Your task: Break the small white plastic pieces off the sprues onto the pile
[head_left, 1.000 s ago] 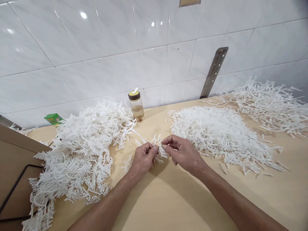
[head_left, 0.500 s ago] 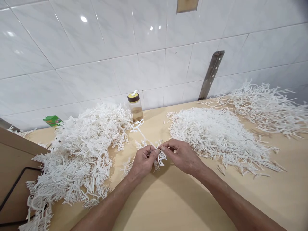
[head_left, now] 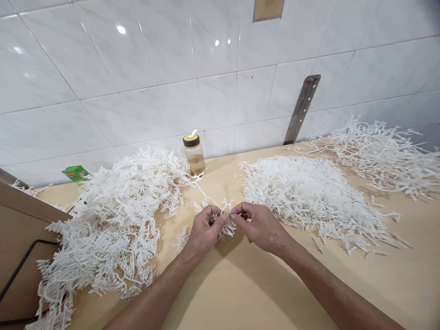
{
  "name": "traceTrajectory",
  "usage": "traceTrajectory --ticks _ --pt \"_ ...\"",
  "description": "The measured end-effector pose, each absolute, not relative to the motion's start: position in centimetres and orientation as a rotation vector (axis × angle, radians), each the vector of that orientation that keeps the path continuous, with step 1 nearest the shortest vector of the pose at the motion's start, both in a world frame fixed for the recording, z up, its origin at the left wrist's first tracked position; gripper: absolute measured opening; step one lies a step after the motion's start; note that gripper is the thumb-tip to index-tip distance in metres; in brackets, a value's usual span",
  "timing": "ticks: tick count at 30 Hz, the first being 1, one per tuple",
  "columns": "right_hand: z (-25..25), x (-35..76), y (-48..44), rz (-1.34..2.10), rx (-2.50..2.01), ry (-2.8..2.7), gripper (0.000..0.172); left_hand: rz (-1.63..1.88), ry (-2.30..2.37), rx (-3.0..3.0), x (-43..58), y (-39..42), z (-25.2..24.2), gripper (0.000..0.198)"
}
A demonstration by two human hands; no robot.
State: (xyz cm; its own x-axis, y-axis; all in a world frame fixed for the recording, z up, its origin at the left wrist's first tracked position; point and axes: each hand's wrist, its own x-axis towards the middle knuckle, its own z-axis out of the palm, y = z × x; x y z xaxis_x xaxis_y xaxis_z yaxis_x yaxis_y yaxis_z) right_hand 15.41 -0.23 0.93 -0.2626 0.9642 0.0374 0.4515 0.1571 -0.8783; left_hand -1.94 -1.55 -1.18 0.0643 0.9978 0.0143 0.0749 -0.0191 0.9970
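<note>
A white plastic branch with forked tips and small tufts is pinched between the thumb and fingers of my left hand. Its bare stem reaches away from me toward the bottle. My right hand closes thumb against forefinger at the same branch, close beside the left fingertips. Exactly which piece lies in the right pinch is hidden by the fingers. A few loose white sprigs lie on the table just left of my left hand.
Left of my hands is a large heap of tufted white branches. On the right lie a pile of small white sprigs and bare branches. A lidded bottle, green box and cardboard box stand on the table.
My right hand has shifted slightly right and down, and its fingers have curled a little more. The branch has turned slightly in my left hand, which stays nearly in place.
</note>
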Motion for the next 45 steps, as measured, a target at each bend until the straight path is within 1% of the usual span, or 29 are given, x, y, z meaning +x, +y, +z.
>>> traceTrajectory --ticks 5,12,17,22,27,33,38,43,45 --pt "0.5 15.1 -0.4 0.845 -1.336 -1.859 0.016 1.092 1.156 1.285 -2.0 -1.6 -1.1 0.041" --pt "0.0 15.1 -0.4 0.715 -1.218 -1.971 0.011 1.006 1.283 1.306 -1.8 -1.5 -0.8 0.038" --pt "-0.4 15.3 -0.2 0.584 -1.156 -2.041 0.012 1.030 1.332 1.440 -2.0 -1.4 -1.1 0.036" --pt "-0.6 15.4 -0.2 0.564 -1.137 -2.066 0.014 1.079 1.355 1.509 -1.9 -1.6 -1.3 0.024" --pt "-0.3 15.4 -0.3 0.649 -1.188 -2.063 0.011 1.081 1.383 1.517 -1.8 -1.7 -1.2 0.017" --pt "-0.3 15.5 -0.3 0.703 -1.220 -2.061 0.014 0.973 1.301 1.527 -1.9 -1.6 -1.3 0.024" --pt "-0.4 15.6 -0.3 0.692 -1.219 -2.065 0.012 0.937 1.281 1.518 -2.0 -1.6 -1.1 0.032" --pt "-0.4 15.4 -0.4 0.657 -1.216 -2.112 0.011 0.875 1.379 1.614 -1.9 -2.0 -0.6 0.032" --pt "-0.5 15.4 -0.3 0.551 -1.258 -2.162 0.012 0.866 1.353 1.582 -1.8 -2.1 -0.7 0.031"
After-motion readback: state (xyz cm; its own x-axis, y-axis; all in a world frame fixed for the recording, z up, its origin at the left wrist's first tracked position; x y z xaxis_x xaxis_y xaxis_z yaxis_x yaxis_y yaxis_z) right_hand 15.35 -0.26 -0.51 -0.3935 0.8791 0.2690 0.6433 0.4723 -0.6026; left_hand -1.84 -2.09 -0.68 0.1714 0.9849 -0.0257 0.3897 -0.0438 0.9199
